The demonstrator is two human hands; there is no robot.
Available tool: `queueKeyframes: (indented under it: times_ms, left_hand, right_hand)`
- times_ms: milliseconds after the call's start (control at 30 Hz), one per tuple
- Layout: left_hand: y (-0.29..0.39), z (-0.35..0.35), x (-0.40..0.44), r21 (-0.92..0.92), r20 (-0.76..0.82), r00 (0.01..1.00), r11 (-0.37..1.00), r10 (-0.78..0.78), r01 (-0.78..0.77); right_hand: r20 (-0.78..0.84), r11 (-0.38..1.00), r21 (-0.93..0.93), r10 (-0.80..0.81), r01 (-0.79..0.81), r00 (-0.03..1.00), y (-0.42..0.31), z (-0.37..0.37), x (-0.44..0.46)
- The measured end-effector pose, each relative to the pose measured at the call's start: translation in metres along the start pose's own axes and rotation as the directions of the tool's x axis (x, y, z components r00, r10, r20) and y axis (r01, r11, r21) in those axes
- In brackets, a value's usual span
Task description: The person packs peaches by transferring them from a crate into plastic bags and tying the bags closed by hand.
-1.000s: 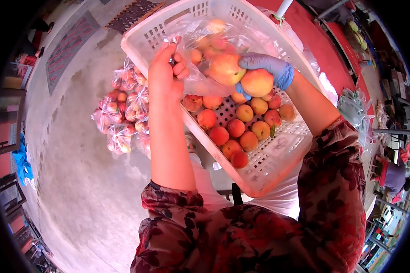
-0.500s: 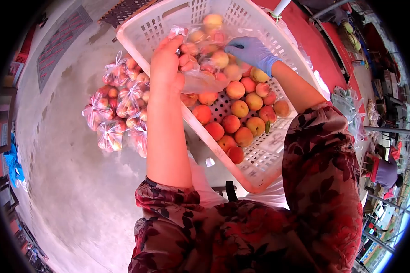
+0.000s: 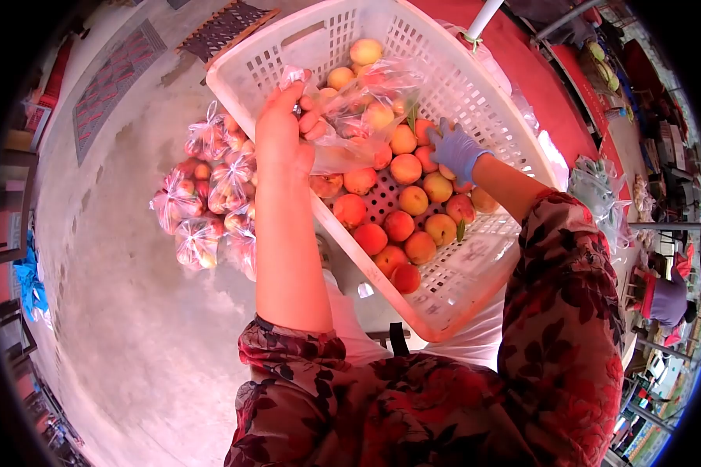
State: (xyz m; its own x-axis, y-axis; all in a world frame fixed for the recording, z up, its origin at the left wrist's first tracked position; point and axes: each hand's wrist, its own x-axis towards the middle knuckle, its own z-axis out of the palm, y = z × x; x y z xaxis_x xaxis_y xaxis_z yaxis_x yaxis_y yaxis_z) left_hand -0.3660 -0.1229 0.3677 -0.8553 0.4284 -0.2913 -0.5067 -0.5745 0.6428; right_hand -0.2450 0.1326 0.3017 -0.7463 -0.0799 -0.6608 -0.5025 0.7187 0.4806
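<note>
My bare left hand [image 3: 283, 117] is closed on the gathered edge of a clear plastic bag [image 3: 341, 156], held over the left side of a white slotted crate [image 3: 475, 303]. Some fruit shows through the film, though I cannot tell exactly which pieces are inside. In a blue glove, my right hand [image 3: 459, 152] reaches down among the loose peaches [image 3: 406, 169], its fingers apart and touching or just above the fruit. A green leaf [image 3: 412, 117] lies by the peaches near those fingers.
Several tied clear bags of fruit [image 3: 210, 187] sit on the concrete floor left of the crate. A white pole [image 3: 484, 17] rises at its far side. More thin plastic bags [image 3: 596, 191] hang at the right. A person [image 3: 666, 298] is farther off.
My right hand has moved from the bag down and right to the loose peaches, and its fingers have spread. My left hand still grips the bag in about the same place.
</note>
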Motion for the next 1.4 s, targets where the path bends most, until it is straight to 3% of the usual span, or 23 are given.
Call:
queueKeyframes:
  times_ms: [100,200,267,300,333,400,467,567,667,767,800,867,933,1000,1100,1133,1267,1333,1400]
  left_hand:
    - [-0.001,0.002,-0.001,0.011,0.012,1.000,1.000,-0.002,0.002]
    - [0.000,0.003,-0.001,0.030,0.030,1.000,1.000,0.008,-0.009]
    - [-0.002,0.000,-0.001,0.036,0.030,1.000,0.999,0.009,-0.010]
    - [-0.002,0.000,0.000,0.040,0.031,1.000,0.999,0.007,-0.008]
    - [-0.003,0.000,0.001,0.045,0.032,0.999,0.999,0.004,-0.006]
    - [-0.005,0.001,0.002,0.071,0.044,0.999,0.997,-0.017,0.014]
    - [-0.005,0.003,0.003,0.088,0.068,0.997,0.996,-0.032,0.026]
    - [-0.004,0.005,0.001,0.090,0.078,0.996,0.996,-0.035,0.028]
    - [-0.005,0.008,0.000,0.076,0.060,0.998,0.997,-0.024,0.019]
    - [-0.006,0.009,0.000,0.074,0.088,0.995,0.997,-0.042,0.035]
    - [-0.005,0.007,0.002,0.070,0.102,0.993,0.996,-0.056,0.049]
    - [-0.005,0.004,0.004,0.066,0.106,0.992,0.996,-0.067,0.060]
    - [-0.004,0.003,0.005,0.076,0.086,0.994,0.995,-0.068,0.062]
    - [-0.002,0.009,0.000,0.066,0.055,0.997,0.997,-0.053,0.049]
    - [-0.001,0.012,-0.003,0.064,0.030,0.999,0.998,-0.031,0.029]
    - [-0.002,0.010,-0.004,0.067,0.024,0.999,0.997,-0.027,0.025]
    - [-0.003,0.006,-0.006,0.069,0.039,0.999,0.998,-0.006,0.003]
    - [-0.004,0.007,-0.007,0.076,0.044,0.999,0.997,-0.001,-0.002]
    - [-0.005,0.005,-0.006,0.081,0.060,0.998,0.997,0.003,-0.008]
  right_hand:
    - [0.031,0.998,0.041,0.055,-0.056,0.998,-0.001,0.002,0.001]
    - [-0.170,0.831,0.554,0.167,-0.046,0.971,0.019,-0.008,-0.008]
    - [-0.458,0.547,0.809,0.356,0.216,0.814,0.037,-0.013,-0.009]
    - [-0.376,0.209,0.925,0.406,0.316,0.833,0.044,-0.030,-0.013]
    - [-0.282,-0.159,0.913,0.424,0.377,0.861,0.049,-0.052,-0.013]
    - [-0.252,-0.558,0.714,0.359,0.423,0.899,0.054,-0.081,0.002]
    - [-0.225,-0.705,0.579,0.344,0.409,0.912,0.038,-0.110,0.027]
    - [-0.197,-0.328,0.902,0.267,0.281,0.943,0.011,-0.120,0.072]
    - [-0.094,-0.060,0.992,0.282,0.115,0.955,-0.003,-0.127,0.063]
    - [-0.188,-0.160,0.955,0.330,0.251,0.925,0.006,-0.092,0.062]
    - [-0.249,-0.028,0.956,0.441,0.291,0.862,0.014,-0.076,0.056]
    - [-0.126,0.012,0.991,0.469,0.136,0.874,0.027,-0.052,0.032]
    - [-0.068,0.243,0.969,0.447,-0.048,0.892,0.014,-0.025,0.016]
    - [0.028,0.404,0.905,0.262,-0.136,0.965,-0.012,0.017,0.029]
    - [0.210,0.492,0.792,0.335,-0.361,0.918,-0.052,0.011,0.040]
    - [0.245,0.525,0.769,0.286,-0.365,0.927,-0.056,0.016,0.055]
    - [0.392,0.458,0.672,0.447,-0.582,0.804,-0.059,-0.009,0.045]
    - [0.424,0.464,0.685,0.374,-0.562,0.825,-0.049,-0.008,0.045]
    - [0.439,0.455,0.762,0.162,-0.461,0.884,-0.030,-0.005,0.045]
